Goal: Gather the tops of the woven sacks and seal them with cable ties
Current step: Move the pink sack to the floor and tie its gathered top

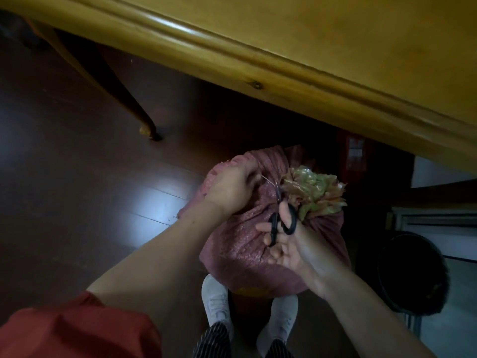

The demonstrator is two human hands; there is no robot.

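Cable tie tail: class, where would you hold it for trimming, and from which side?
Pinch the tail at its free end, coming from the left, as the left hand does. It sticks out leftward from the gathered top, and the scissors in the right hand meet it near that top, so the grip stays clear.

Dim, soft-focus, glare on floor (154, 202)

No words can be read here. A red box (347, 174) under the table (284, 60) has a pale label (356, 151), but it is too blurry.
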